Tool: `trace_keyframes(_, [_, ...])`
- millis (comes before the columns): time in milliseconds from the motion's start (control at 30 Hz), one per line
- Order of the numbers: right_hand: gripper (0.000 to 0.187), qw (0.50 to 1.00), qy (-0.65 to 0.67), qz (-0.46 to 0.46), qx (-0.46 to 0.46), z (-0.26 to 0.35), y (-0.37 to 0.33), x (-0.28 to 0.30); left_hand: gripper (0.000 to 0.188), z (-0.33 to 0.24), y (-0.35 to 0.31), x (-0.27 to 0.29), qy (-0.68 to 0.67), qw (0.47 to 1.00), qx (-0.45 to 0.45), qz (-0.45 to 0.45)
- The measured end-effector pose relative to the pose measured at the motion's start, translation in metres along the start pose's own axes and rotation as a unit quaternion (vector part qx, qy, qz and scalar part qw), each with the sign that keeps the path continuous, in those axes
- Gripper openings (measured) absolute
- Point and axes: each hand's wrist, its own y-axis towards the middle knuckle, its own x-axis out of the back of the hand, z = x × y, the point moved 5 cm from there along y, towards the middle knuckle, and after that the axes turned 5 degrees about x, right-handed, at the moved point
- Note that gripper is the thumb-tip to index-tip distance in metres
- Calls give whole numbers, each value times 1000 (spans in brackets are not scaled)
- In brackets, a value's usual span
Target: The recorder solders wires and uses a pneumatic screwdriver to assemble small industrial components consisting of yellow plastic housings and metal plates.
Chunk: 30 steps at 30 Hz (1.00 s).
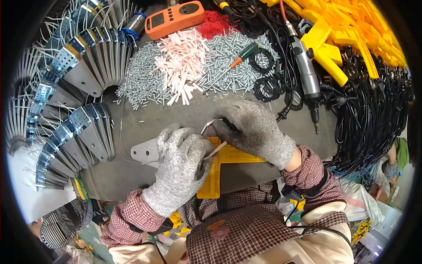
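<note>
My left hand point(180, 167), in a grey knit glove, is closed round the inner end of a grey metal plate point(143, 152) with a rounded tip and holes. A short pale pink sleeve point(219, 149) sticks out by its fingertips. My right hand point(252, 127), gloved alike, has its fingers bent in a pinch on a thin white wire point(211, 124) that arcs between the hands. Its fingertips are partly hidden. Below both hands a yellow plastic housing point(211, 182) lies on the dark table point(237, 176).
Metal plates with wires point(90, 125) stand in rows at left. Behind are screws point(145, 75), pink sleeves point(182, 57), a green-handled screwdriver point(246, 53), an orange meter point(175, 20) and a solder spool point(135, 24). A power screwdriver point(306, 70), yellow housings point(347, 31) and black cables point(365, 119) fill the right.
</note>
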Motion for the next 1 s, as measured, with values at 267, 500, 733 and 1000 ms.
trace_keyframes(267, [28, 984, 121, 74, 106, -6, 2, 22, 34, -14, -7, -7, 92, 988, -110, 58])
trace_keyframes(500, [32, 968, -242, -5, 67, -63, 63, 91, 46, 11, -31, 3, 101, 994, -35, 34])
trace_keyframes(733, [18, 998, -47, 3, 44, 37, 44, 141, 46, 10, -42, -4, 109, 991, -54, -61])
trace_keyframes(1000, [20, 964, 235, -121, 3, 60, 0, 79, 55, 9, -53, -12, 98, 991, -44, -81])
